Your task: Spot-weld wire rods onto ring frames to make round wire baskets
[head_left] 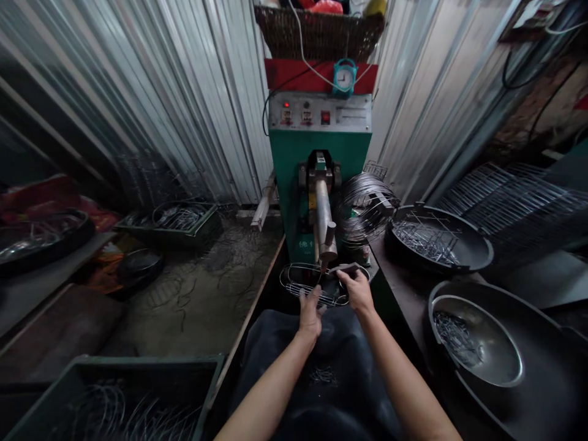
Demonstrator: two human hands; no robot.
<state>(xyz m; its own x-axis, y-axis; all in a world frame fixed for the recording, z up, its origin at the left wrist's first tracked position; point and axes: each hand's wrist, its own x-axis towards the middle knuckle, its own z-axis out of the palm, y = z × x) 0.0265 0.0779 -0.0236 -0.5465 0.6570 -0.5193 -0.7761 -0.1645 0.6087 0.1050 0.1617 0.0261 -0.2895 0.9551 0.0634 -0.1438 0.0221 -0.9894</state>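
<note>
My left hand (311, 313) is closed at the near edge of an oval wire rack (298, 288), its fingertips pinched on the wire. My right hand (358, 293) pinches a dark flat piece (345, 268) over the right end of the rack. The rack lies beneath the thick metal arm (324, 214) of a green spot welding machine (294, 165); the arm's tip comes down between my hands. Exactly where the tip meets the wire is too small to tell. Several short wire pieces (324, 375) lie on the dark cloth over my lap.
A wire coil (367, 205) hangs right of the machine. On the right are a black pan (478, 248) of wire parts and a steel bowl (505, 361) inside a larger pan. Green crates (147, 361) of bent wire stand left. A small clock (344, 76) hangs above the control panel.
</note>
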